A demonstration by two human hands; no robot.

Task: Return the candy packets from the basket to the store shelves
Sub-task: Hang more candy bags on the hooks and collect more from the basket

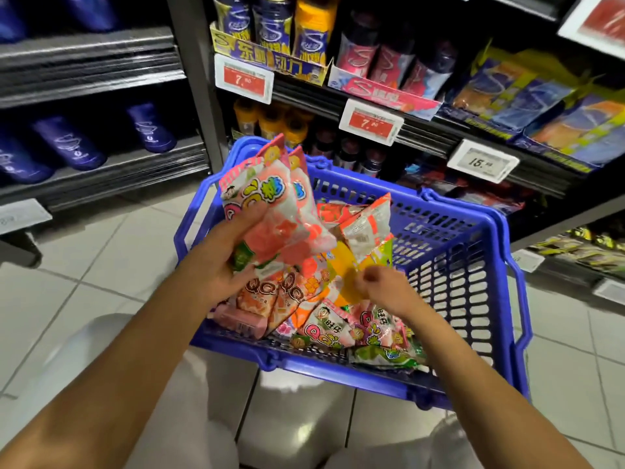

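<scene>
Overhead store light is glaring off the pale floor tiles point(304, 431); the shelves point(101, 62) at left are sitting in deep shadow; motion blur is softening the right hand point(378, 286); edges are bowing, wide-angle.

A blue basket point(473, 265) sits on the pale tiled floor point(84, 258), holding loose candy packets point(331, 326) beneath and just beside the two hands' grips. Beyond the grips, dark store shelves point(422, 130) carry bottles point(274, 25), snack bags point(527, 93) and price tags point(371, 121).

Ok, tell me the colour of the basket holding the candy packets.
Blue, a slotted plastic basket; the head view shows it best.
</scene>
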